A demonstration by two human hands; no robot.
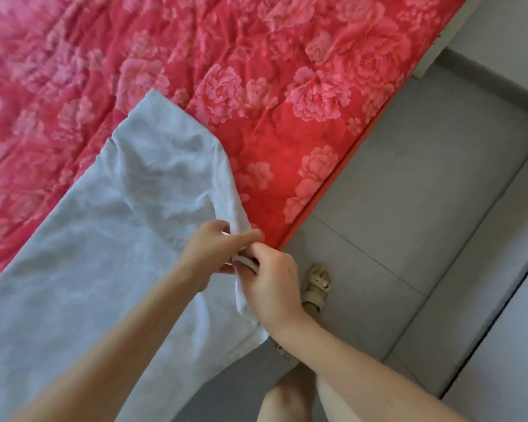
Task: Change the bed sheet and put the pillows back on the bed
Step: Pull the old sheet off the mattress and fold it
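Both hands meet at the bed's edge: the left hand and right hand each pinch the pale blue bed sheet. It lies partly spread over the red floral mattress cover.

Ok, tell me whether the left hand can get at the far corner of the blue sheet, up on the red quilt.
Probably yes: only flat blue sheet lies between the left hand and that corner. It grips the sheet's near edge, though, so it must let go first.

Hidden and cropped regions.
The grey sheet leaves frame at left; the red floral cover blurs upper left; the right hand partly hides a sandal.
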